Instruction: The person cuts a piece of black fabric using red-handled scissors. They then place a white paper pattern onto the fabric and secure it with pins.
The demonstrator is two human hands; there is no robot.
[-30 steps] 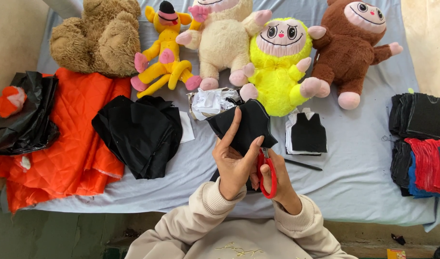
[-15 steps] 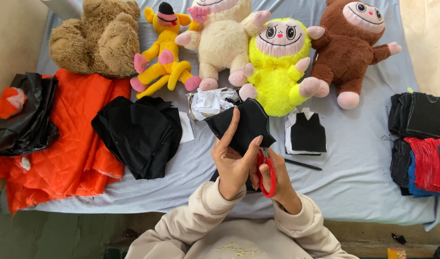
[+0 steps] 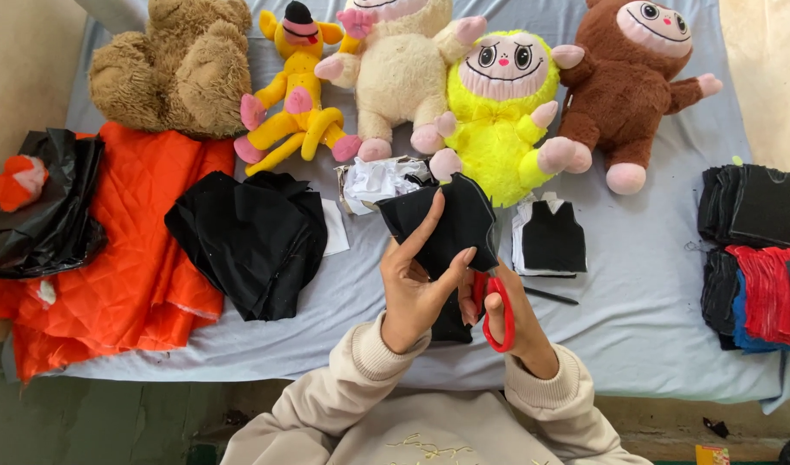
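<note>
A person in a cream sweatshirt sits at the edge of a bed (image 3: 636, 284) covered with a pale blue sheet, cutting fabric. The left hand (image 3: 416, 280) pinches a piece of black cloth (image 3: 446, 224) between thumb and raised fingers, holding it up just above the sheet near the middle of the bed. The right hand (image 3: 511, 314) is closed through the loops of red-handled scissors (image 3: 496, 301), whose blades run up into the cloth's right edge. Compared with a second ago almost nothing has shifted: both hands and the cloth sit where they were, which suggests a slow, careful cut rather than a fresh move. No real container is in view; the nearest thing to one is a black plastic bag (image 3: 46, 215) at the far left, lying on orange quilted fabric (image 3: 145, 250), with an orange and white fluffy piece (image 3: 16, 182) at its edge. What lies inside cannot be told. A heap of black fabric (image 3: 248, 237) lies left of the hands, crumpled white paper (image 3: 373, 181) just behind the cloth, a small black and white vest (image 3: 550, 237) to the right. Five plush toys (image 3: 498, 112) line the back, and stacked black, red and blue cloth pieces (image 3: 756, 258) sit at the right edge.
</note>
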